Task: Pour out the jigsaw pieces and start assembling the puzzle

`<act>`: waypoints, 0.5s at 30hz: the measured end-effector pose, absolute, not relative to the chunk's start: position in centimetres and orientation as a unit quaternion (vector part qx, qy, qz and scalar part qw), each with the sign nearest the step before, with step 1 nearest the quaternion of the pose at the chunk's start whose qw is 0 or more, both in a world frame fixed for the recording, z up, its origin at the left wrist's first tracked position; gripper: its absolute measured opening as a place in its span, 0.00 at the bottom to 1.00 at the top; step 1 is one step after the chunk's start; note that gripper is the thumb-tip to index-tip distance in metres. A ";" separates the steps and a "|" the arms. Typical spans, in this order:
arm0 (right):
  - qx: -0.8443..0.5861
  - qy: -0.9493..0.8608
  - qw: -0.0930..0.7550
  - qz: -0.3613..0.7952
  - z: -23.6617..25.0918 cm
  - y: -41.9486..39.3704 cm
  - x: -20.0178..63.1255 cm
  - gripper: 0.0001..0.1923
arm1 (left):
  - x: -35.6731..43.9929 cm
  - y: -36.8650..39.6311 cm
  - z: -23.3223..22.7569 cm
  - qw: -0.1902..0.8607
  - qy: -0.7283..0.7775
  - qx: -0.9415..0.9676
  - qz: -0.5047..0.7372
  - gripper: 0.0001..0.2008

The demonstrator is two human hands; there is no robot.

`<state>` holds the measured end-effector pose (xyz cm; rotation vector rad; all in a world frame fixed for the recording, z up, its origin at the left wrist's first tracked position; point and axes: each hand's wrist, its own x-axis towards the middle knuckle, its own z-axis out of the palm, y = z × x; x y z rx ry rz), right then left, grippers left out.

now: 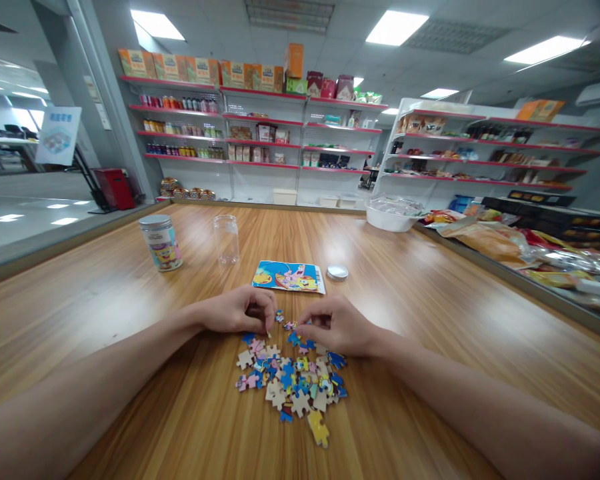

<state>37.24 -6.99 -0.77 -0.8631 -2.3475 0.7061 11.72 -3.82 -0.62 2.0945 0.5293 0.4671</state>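
A loose heap of jigsaw puzzle pieces [289,377] lies on the table in front of me, some with blue, pink or yellow print up, others showing plain beige backs. My left hand [240,310] is at the heap's far left edge, thumb and fingertips pinched on a small pale puzzle piece [269,335]. Opposite it, my right hand [339,325] has its fingers curled together at the far right edge, touching the pieces; what they grip is hidden. Between the hands sits a small puzzle piece [279,315]. Just beyond lies a cartoon picture card [289,277].
Farther back on the wooden table [130,313] stand a printed can [161,244] and a clear jar [227,240]. A silver lid [337,273] lies right of the card. A white basin [390,217] and packaged snacks [535,247] are at the right; stocked shelves [260,143] rise behind.
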 end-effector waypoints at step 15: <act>-0.310 -0.855 0.080 0.407 0.5 -4.7 39.9 0.08 | 12.1 -4.2 -0.9 0.362 0.212 0.887 0.191 0.13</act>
